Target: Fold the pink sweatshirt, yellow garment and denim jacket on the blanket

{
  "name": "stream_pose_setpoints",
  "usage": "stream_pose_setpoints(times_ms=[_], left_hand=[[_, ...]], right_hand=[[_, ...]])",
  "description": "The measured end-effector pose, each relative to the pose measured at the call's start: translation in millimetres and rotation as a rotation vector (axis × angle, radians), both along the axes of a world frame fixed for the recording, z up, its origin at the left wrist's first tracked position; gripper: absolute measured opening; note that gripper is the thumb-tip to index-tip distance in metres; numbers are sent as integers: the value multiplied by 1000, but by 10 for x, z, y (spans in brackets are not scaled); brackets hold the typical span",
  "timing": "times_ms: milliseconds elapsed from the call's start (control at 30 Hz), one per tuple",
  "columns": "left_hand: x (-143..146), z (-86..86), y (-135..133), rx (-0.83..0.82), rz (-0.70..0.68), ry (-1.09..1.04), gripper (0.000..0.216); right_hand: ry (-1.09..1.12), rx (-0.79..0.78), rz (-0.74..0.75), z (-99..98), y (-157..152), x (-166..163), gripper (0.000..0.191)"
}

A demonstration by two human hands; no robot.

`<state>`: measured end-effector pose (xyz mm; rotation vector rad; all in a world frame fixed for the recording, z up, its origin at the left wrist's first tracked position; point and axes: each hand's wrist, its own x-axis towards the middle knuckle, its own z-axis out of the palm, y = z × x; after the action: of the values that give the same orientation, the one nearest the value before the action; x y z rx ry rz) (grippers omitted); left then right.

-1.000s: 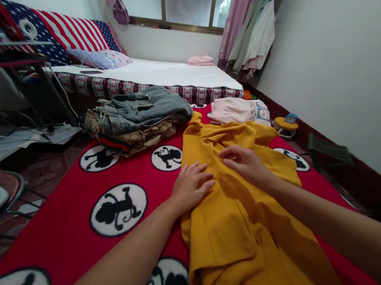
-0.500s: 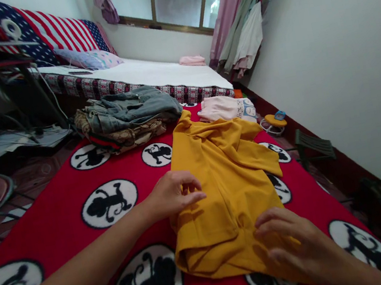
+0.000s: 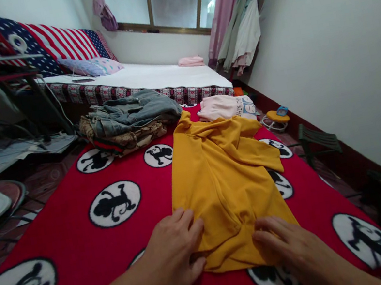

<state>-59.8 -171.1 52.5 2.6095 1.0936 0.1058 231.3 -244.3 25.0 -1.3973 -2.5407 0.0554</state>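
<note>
A mustard-yellow short-sleeved shirt (image 3: 200,175) lies spread and wrinkled on the red blanket, its hem toward me. At its lower left corner is my left hand (image 3: 175,251), with bent fingers closed on the cloth and the thumb by the hem. My right hand (image 3: 285,243) has its curled fingers on the lower right part of the hem; its thumb is mostly hidden. Between the hands the fabric bunches into folds. Past the collar end lies a folded pale pink shirt (image 3: 221,106) with a printed picture.
The red blanket (image 3: 68,223) has white circles with black monkey figures. A pile of denim and patterned clothes (image 3: 134,118) sits at the far left. Behind it stands a bed (image 3: 156,72). A folding stool (image 3: 318,137) and a yellow round stool (image 3: 276,117) are at the right.
My left hand has come down toward me from above the shirt to its lower left corner. My right hand has closed at the hem, and the hem's left corner has shifted.
</note>
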Motion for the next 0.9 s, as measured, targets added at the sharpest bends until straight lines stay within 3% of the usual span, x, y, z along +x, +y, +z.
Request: stream_pose_setpoints(times_ms=[133,267,367,500,600,800,900], left_hand=[[101,-55,21,88,-44,77,23],[17,-14,105,103,-87,66,40],[-137,159,153,54,-84,-16,51],[-298,423,160,-37,-68,-62,47],[-343,448,123,-92,-76,-21,38],[-426,335,67,-197,-134,113,27],[-354,455,136,-239,-188,152,6]], right_hand=[[48,23,8,-30,96,-46,25],[127,-16,28,-6,122,-27,28],[183,-152,66,178,111,4,32],[230,-388,91,565,77,-26,30],[226,-537,70,738,31,-119,28],[207,-886,51,667,69,-143,12],[283,-802,-43,560,363,-12,18]])
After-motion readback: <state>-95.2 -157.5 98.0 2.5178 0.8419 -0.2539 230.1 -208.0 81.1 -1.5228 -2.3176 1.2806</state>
